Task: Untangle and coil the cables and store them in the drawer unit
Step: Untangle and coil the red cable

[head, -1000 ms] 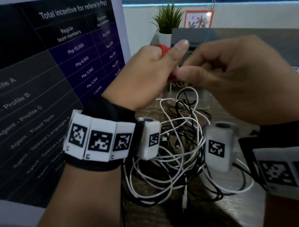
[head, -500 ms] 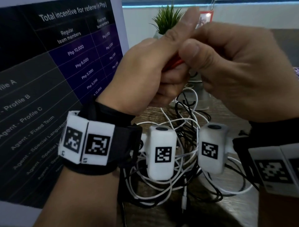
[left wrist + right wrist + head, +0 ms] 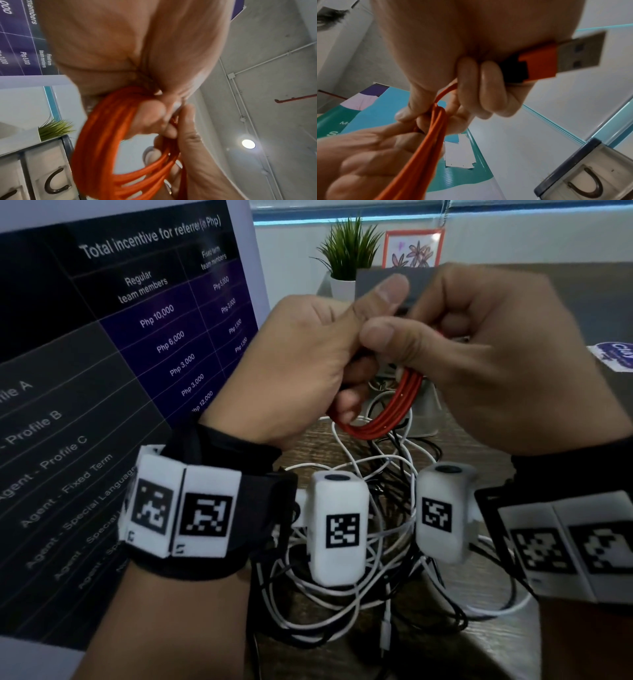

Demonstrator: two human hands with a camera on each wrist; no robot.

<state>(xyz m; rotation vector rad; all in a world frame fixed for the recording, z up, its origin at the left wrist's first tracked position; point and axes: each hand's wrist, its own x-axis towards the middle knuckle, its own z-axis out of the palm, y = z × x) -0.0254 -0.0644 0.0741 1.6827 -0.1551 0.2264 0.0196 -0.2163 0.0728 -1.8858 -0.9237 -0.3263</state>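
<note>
Between both hands (image 3: 301,364) (image 3: 493,357) — red cable (image 3: 387,419), seemingly coiled

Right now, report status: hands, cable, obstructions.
Left hand grips red cable coil. Right hand holds its USB plug end. White and black cables tangled on table below. Nothing blocking.

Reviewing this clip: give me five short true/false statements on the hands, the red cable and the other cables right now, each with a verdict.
1. Both hands grip the red cable. True: left hand and right hand hold it.
2. The red cable hangs in several loops. True.
3. The red cable's USB plug is inserted into a socket. False: it juts free from the right hand.
4. The white cables are neatly coiled. False: they lie tangled with black cables on the table.
5. The red cable lies in the drawer unit. False: it is held in the air.
</note>
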